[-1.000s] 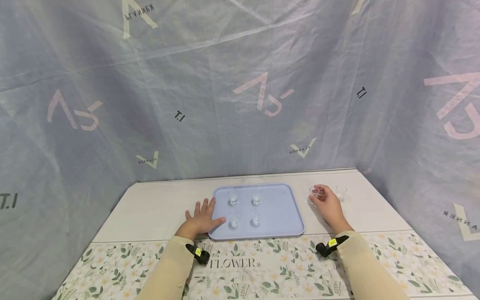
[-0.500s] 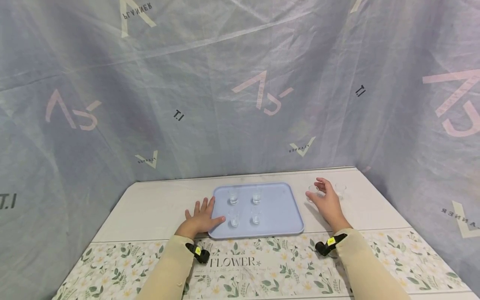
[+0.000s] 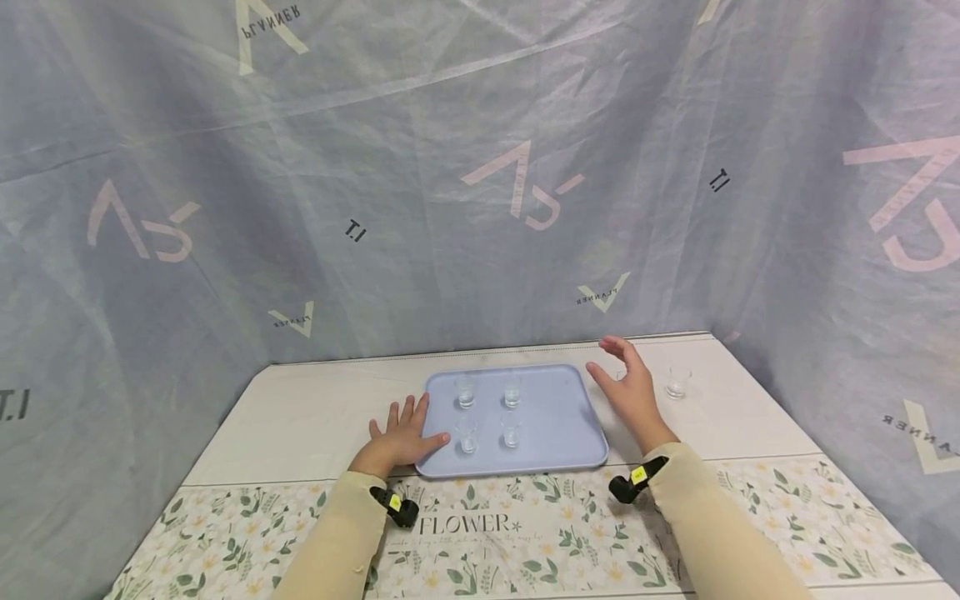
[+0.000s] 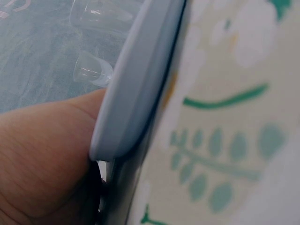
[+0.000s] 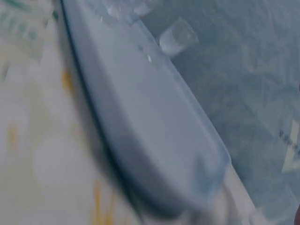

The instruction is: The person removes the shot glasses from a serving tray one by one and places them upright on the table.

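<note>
Several small clear glasses stand upright in two rows on the left and middle part of a light blue tray (image 3: 558, 425); one front glass (image 3: 512, 435) is near the middle. My left hand (image 3: 397, 437) rests with spread fingers at the tray's left edge, its thumb over the rim. Beyond the tray's right edge, my right hand (image 3: 632, 392) is raised, thumb and fingers apart, with nothing seen between them. Behind it shows only a faint bit of a glass rim, mostly hidden. To its right stands another clear glass (image 3: 677, 383).
The table has a white back part (image 3: 315, 417) and a floral cloth strip (image 3: 480, 542) in front with the word FLOWER. Grey-blue curtains (image 3: 420, 275) enclose the back and sides.
My right hand has loosened from around a glass right of the tray, then moved left and up, fingers wider apart. My left hand and the glasses on the tray stay put.
</note>
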The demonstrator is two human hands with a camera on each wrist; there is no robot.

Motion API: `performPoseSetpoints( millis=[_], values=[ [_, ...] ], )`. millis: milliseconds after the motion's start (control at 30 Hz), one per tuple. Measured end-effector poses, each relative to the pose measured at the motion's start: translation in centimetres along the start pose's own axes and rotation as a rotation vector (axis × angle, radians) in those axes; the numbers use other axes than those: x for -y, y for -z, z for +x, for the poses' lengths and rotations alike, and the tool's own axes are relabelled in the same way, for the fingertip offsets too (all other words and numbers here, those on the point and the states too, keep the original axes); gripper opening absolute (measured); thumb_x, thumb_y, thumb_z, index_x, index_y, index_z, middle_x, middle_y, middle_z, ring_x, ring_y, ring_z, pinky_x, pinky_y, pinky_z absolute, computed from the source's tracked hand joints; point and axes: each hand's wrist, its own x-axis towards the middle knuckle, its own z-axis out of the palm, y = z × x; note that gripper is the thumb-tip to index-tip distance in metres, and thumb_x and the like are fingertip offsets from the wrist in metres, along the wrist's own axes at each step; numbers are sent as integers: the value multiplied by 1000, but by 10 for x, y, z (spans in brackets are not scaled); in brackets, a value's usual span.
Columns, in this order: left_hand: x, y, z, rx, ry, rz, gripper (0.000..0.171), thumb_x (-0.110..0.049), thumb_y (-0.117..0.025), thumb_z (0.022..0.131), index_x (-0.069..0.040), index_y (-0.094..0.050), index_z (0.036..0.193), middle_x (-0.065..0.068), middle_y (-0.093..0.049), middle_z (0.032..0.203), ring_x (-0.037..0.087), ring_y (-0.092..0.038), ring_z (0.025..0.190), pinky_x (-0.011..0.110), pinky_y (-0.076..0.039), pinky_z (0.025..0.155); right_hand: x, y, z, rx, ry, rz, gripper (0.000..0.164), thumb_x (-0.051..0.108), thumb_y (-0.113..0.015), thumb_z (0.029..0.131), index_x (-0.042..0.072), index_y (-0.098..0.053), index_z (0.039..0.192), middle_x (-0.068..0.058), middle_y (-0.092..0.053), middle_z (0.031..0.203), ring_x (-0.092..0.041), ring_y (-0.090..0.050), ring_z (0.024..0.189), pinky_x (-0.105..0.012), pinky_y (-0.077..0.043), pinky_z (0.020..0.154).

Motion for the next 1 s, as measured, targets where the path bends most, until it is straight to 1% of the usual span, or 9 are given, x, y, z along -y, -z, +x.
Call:
performPoseSetpoints(
  millis=[100,300,567,633,667,733,833,900,1000],
  values=[
    [1,1,0,11,7,5,99,-69,-50,94,-17,-3,165,17,3,169,41,12,153,72,13,112,9,-13,4,38,9,34,54,12,-78,90,2,-53,138,-17,-63,131,-35,-53,129,-49,-36,113],
    [5,-1,2,-12,4,3,97,-66,-51,95,-17,-3,165,15,2,169,41,12,153,73,11,111,15,-41,7,137,-2,115,54,10,-77,91,1,-53,138,-21,-63,130,-37,-56,126,-50,-37,111],
    [11,-3,5,-25,7,-2,98,-64,-54,95,-16,-4,164,16,1,169,41,12,153,73,11,111,25,-75,0,312,-87,124,60,13,-77,91,6,-50,144,-22,-61,134,-39,-57,127,-50,-41,110],
    [11,-3,5,-29,6,-3,98,-65,-53,95,-16,-5,165,16,1,169,41,12,153,73,12,111,28,-81,-2,348,-85,119,61,15,-77,91,6,-49,145,-23,-61,134,-40,-58,126,-50,-43,108],
    [11,-3,5,-30,6,-2,98,-65,-53,94,-16,-5,165,16,1,169,41,11,153,73,11,111,35,-81,-4,372,-92,126,61,14,-76,92,4,-48,146,-25,-60,135,-42,-57,126,-51,-43,108],
    [12,-2,5,-28,3,-12,98,-65,-53,95,-16,-5,165,16,0,169,41,11,153,72,12,111,37,-86,-7,399,-116,144,63,14,-76,92,3,-47,147,-26,-59,136,-42,-56,127,-51,-45,106],
    [10,-2,3,-22,0,-23,99,-66,-53,94,-17,-5,165,16,2,169,41,12,153,72,14,111,37,-91,-12,413,-166,174,65,14,-75,93,1,-44,149,-27,-57,138,-43,-55,128,-51,-46,106],
    [8,-1,2,-18,-4,-33,98,-65,-53,94,-17,-5,165,16,2,169,41,13,153,71,15,111,30,-96,-16,394,-198,186,64,14,-75,93,2,-45,148,-26,-58,138,-42,-56,128,-50,-46,105],
    [3,1,-2,-19,-18,-44,99,-66,-53,94,-15,-7,165,18,0,169,42,12,153,71,16,111,29,-98,-21,371,-214,179,62,12,-75,93,1,-47,146,-26,-59,135,-42,-57,126,-50,-47,105]
  ],
)
